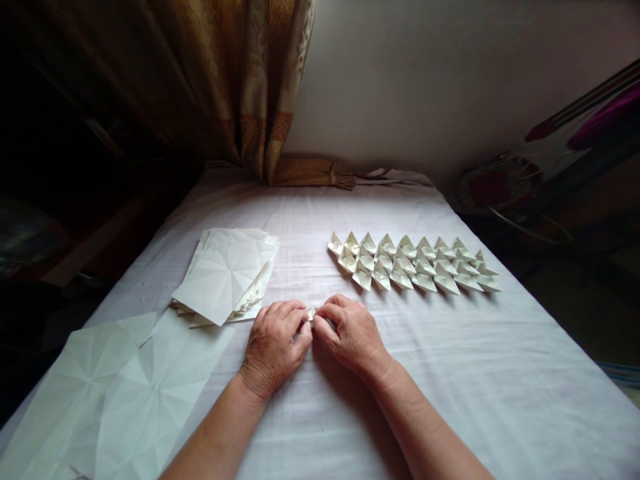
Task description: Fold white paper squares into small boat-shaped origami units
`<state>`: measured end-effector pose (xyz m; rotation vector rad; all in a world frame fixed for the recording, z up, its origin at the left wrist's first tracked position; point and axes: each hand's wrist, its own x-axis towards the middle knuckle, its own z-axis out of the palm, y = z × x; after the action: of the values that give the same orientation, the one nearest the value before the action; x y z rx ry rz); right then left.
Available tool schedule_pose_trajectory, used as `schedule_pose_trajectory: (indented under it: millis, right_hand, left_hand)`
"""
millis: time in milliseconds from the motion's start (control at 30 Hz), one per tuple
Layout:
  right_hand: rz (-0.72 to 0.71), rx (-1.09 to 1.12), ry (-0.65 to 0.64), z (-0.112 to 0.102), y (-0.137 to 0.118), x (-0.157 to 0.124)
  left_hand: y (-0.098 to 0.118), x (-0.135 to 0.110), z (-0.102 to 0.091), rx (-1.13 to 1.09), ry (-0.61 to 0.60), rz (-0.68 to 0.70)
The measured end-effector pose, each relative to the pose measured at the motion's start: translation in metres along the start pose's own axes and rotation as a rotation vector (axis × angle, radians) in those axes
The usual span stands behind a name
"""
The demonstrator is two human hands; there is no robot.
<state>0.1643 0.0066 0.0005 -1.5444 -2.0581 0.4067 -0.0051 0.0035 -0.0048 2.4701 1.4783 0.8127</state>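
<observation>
Between my fingertips, near the middle of the white cloth, is a small piece of folded white paper [311, 314]. My left hand [281, 339] pinches it from the left, thumb and fingers closed. From the right, my right hand [349, 328] grips it in the same way. Most of the piece is covered by my fingers. Up and to the left lies a stack of creased paper squares [225, 273]. Rows of folded paper boats [415, 263] stand close together to the right, beyond my right hand.
Larger creased sheets [150, 393] spread over the near left of the cloth-covered surface [450, 387]. A gold curtain [270, 93] hangs at the back, its tasselled tie [343, 175] resting on the far edge. A pale wall [400, 87] rises behind.
</observation>
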Motion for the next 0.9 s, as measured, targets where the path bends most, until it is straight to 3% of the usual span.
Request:
schedule_pose_trajectory:
  millis: [200, 333, 433, 533, 700, 900]
  right_hand:
    - [-0.055, -0.151, 0.102, 0.011, -0.002, -0.011]
    - [-0.070, -0.161, 0.117, 0.012, -0.005, -0.031]
    - [-0.122, -0.109, 0.138, 0.013, -0.007, -0.047]
    - [-0.168, -0.035, 0.155, 0.014, -0.007, -0.057]
    - [-0.110, 0.035, 0.156, 0.016, -0.005, -0.063]
    - [-0.117, 0.029, 0.125, 0.016, -0.006, -0.062]
  left_hand:
    - [0.005, -0.002, -0.003, -0.054, -0.033, -0.067]
    - [0.019, -0.005, -0.013, -0.009, -0.231, -0.220]
    - [0.026, -0.008, -0.018, 0.034, -0.353, -0.249]
    - [0.030, -0.012, -0.020, 0.050, -0.353, -0.233]
    - [0.032, -0.020, -0.022, 0.026, -0.319, -0.218]
    - [0.023, -0.021, -0.026, -0.038, -0.338, -0.149]
